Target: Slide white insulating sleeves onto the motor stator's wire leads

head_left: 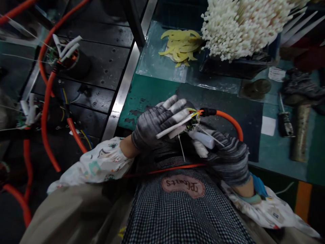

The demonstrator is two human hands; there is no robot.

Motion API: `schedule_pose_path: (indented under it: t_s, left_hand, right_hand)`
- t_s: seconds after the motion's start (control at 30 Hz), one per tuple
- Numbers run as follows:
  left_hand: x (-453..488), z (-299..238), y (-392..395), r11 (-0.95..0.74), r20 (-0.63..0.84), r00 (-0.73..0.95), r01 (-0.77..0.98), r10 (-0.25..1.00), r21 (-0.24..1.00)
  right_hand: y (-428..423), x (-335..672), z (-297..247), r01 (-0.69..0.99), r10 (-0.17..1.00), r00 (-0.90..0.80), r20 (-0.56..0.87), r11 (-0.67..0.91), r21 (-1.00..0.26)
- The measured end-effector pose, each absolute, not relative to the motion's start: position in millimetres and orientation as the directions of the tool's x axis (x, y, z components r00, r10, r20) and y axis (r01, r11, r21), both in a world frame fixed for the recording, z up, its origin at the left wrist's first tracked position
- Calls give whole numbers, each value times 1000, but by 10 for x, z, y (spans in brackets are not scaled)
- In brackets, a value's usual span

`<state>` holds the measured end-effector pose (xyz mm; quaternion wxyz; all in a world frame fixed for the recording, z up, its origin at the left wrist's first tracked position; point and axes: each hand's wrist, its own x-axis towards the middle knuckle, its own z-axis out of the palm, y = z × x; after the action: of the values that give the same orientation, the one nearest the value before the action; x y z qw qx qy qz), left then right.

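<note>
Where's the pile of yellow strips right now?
In the head view, the yellow strips lie on clear plastic at the top centre of the green bench, just left of the white cable-tie bundle.

I hold a small bundle of wires [193,122] just above my lap, near the front edge of the green table. It is a tangle of thin yellow, green and white strands, partly hidden between my gloved fingers. An orange cable [230,120] runs out of its right side through a short black sleeve [207,112], arcs to the right over my right hand [228,157], then passes back left across my checked apron. A white sleeve [175,126] lies slanted across my left hand [154,123], low at the left, rising toward the bundle. A thin white tie tail [181,148] hangs down from the bundle.
</note>
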<state>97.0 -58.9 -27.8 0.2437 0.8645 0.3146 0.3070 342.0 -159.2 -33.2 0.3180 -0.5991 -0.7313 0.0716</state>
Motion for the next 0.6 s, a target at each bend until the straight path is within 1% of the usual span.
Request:
schedule_pose_path:
  t_s: [0.07, 0.13, 0.27, 0.37, 0.43, 0.5, 0.6]
  left_hand:
    - [1129, -210, -452, -714, 341, 683, 380, 645, 588]
    - [1287, -168, -307, -714, 288, 732, 368, 617, 596]
    - [1566, -62, -112, -685, 175, 770, 409, 614, 603]
    - [1763, 81, -59, -687, 57, 791, 490, 609, 537]
    - [1900, 201, -44, -679, -28, 786, 551, 617, 485]
    - [2036, 323, -27, -665, -101, 767, 607, 634, 436]
    - [2197, 426, 35, -662, -184, 736, 669, 651, 336]
  right_hand:
    - [-1591, 3504, -327, 894, 898, -72, 434, 251, -372]
    - [-1572, 3558, -308, 911, 893, -83, 443, 248, -329]
    - [-1517, 3587, -245, 907, 934, -49, 353, 190, -376]
    - [-1489, 3616, -222, 871, 938, -52, 342, 210, -444]
    - [-1480, 3659, -236, 844, 950, -49, 309, 205, -496]
    - [-1473, 3707, -271, 869, 953, -1, 303, 151, -470]
    - [-1437, 3752, -329, 927, 939, 69, 337, 64, -369]
